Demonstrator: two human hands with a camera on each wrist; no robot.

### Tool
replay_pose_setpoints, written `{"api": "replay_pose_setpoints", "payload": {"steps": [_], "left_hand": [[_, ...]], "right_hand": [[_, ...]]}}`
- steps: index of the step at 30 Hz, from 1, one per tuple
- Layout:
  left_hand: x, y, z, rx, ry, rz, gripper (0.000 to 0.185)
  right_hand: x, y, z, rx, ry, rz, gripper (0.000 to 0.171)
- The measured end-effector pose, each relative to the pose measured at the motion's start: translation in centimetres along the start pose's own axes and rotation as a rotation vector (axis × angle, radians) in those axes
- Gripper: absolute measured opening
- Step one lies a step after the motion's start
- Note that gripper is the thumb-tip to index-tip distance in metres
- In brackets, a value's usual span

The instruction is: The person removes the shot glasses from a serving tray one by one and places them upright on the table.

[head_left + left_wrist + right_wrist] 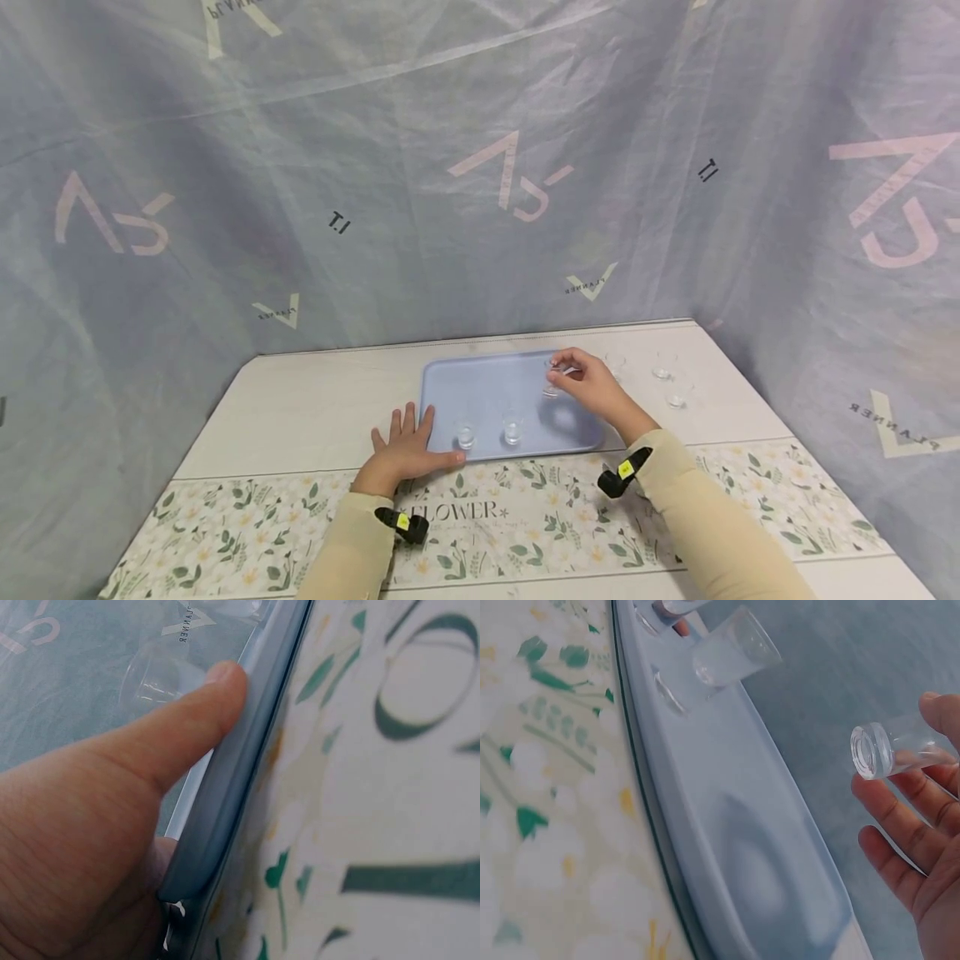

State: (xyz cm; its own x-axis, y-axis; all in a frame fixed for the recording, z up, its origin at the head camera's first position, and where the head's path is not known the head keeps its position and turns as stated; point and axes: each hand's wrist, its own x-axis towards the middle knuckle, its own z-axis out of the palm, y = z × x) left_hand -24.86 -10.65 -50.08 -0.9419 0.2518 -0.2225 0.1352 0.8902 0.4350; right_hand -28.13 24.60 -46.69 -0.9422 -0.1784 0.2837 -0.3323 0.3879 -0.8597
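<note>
A small clear glass (pixel 552 379) is pinched by the fingertips of the right hand (pixel 592 385) just above the far right part of the blue tray (pixel 487 387). The tray's near left corner is pressed by the flat, spread left hand (pixel 408 446). Two more glasses (pixel 512 429) are stood on the tray's near edge, three (pixel 663 367) on the desk (pixel 300 408).

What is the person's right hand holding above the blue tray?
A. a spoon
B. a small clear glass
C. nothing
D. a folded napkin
B: the right hand pinches a small clear glass over the blue tray, as the right wrist view shows.
</note>
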Motion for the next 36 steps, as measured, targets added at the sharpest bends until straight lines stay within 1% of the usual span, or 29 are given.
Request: {"api": "replay_pose_setpoints", "payload": {"steps": [5, 10, 12, 15, 19, 22, 25, 32, 34, 36], "left_hand": [[0.3, -0.3, 0.4, 0.022, -0.009, -0.008, 0.127], [-0.1, 0.1, -0.1, -0.005, 0.011, 0.005, 0.125], [-0.1, 0.2, -0.1, -0.018, 0.016, 0.011, 0.124], [-0.1, 0.1, 0.0, -0.004, -0.003, 0.001, 0.126], [-0.1, 0.1, 0.0, -0.007, 0.002, 0.006, 0.127], [-0.1, 0.3, -0.1, -0.006, 0.012, 0.014, 0.124], [-0.2, 0.4, -0.2, 0.008, 0.007, 0.011, 0.12], [-0.3, 0.6, -0.3, 0.007, -0.002, 0.01, 0.122], [-0.3, 0.5, -0.2, 0.008, -0.004, 0.008, 0.122], [-0.2, 0.4, -0.2, -0.002, 0.009, 0.012, 0.122]], "right_hand": [[-0.9, 0.6, -1.1, 0.009, 0.008, 0.001, 0.028], [-1.7, 1.3, -2.3, -0.03, 0.025, 0.013, 0.028], [-2.0, 1.6, -2.7, -0.044, 0.042, 0.013, 0.029], [-2.5, 2.1, -3.3, -0.062, 0.077, 0.013, 0.029], [-3.2, 2.6, -4.1, -0.069, 0.116, 0.013, 0.029], [-3.8, 2.9, -4.7, -0.07, 0.134, 0.024, 0.028], [-4.2, 3.4, -5.1, -0.077, 0.156, 0.047, 0.029], [-5.2, 4.2, -5.8, -0.084, 0.184, 0.067, 0.031], [-5.5, 4.4, -5.8, -0.109, 0.195, 0.091, 0.033], [-5.7, 4.5, -5.8, -0.162, 0.205, 0.119, 0.036]]}}
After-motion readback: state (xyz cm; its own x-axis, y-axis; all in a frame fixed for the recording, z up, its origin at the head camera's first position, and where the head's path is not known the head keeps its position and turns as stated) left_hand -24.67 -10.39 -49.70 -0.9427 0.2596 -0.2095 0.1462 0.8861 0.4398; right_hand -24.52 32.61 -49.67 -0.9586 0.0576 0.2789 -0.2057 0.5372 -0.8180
